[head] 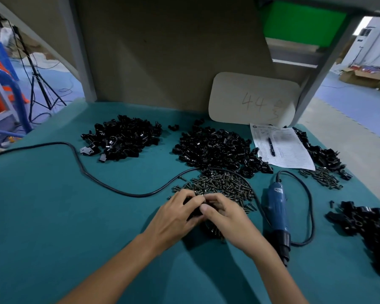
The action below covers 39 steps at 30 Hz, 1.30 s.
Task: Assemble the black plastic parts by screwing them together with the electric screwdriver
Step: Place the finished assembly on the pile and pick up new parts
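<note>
Your left hand [176,216] and right hand [224,213] meet, fingers curled around a small black part [195,212] above the screws [224,185]. Your screwdriver [278,213] lies just right, untouched, on the table [64,216].

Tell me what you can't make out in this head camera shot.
Head view:
- black part: mostly covered by the left hand and right hand gripping it.
- paper sheet: text too small to read.
- electric screwdriver: bit dark and too small.
- pile of parts at right: cut off by the frame edge.
</note>
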### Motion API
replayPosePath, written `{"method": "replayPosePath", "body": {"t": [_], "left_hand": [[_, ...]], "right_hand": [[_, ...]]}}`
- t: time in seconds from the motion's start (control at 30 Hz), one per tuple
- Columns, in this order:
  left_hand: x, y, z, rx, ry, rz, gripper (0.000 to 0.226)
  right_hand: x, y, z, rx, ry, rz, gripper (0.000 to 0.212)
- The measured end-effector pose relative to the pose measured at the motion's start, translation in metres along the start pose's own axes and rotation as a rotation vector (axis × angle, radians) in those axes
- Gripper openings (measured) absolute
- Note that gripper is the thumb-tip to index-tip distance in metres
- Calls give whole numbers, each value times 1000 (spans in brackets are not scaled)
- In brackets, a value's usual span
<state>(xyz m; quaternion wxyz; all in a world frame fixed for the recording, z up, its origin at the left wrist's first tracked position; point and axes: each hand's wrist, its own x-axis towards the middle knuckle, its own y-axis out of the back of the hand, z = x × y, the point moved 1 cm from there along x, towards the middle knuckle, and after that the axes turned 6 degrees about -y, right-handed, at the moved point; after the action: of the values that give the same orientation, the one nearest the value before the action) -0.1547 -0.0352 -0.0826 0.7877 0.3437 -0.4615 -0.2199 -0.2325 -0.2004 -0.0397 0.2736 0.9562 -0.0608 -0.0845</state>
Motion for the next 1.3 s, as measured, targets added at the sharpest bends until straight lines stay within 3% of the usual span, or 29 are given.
{"method": "replayPosePath", "body": {"t": [0.13,0.23,0.3,0.43,0.5,0.67,0.77,0.93,1.03,1.1,1.2,1.3], "left_hand": [[0,-1,-2,8,41,-1,51],[0,-4,-2,76,3,55,23],[1,-6,-2,80,-29,47,22],[0,-8,-6,84,-45,12,19],[-1,-8,-5,82,-32,-4,18],[0,-7,-4,71,-4,-23,18],[-1,-4,-2,66,33,-16,17],[2,-1,-6,27,156,54,11],[9,2,-19,-103,380,187,12],[16,8,-34,-113,464,274,10],[27,26,-69,-33,534,323,4],[38,48,-106,71,735,320,27]], "right_hand": [[-13,38,9,-131,30,255,25],[-31,92,32,-143,-69,494,10],[-46,128,56,-213,-148,630,14],[-85,181,112,-447,-363,845,41],[-102,194,135,-538,-446,920,42],[-119,192,179,-725,-583,817,32],[-115,190,184,-641,-613,923,27],[-95,190,162,-619,-578,1017,37],[-66,175,128,-648,-393,1005,40],[-39,161,100,-607,-230,913,35],[13,137,61,-507,-103,622,33],[75,109,35,-581,-13,302,37]]}}
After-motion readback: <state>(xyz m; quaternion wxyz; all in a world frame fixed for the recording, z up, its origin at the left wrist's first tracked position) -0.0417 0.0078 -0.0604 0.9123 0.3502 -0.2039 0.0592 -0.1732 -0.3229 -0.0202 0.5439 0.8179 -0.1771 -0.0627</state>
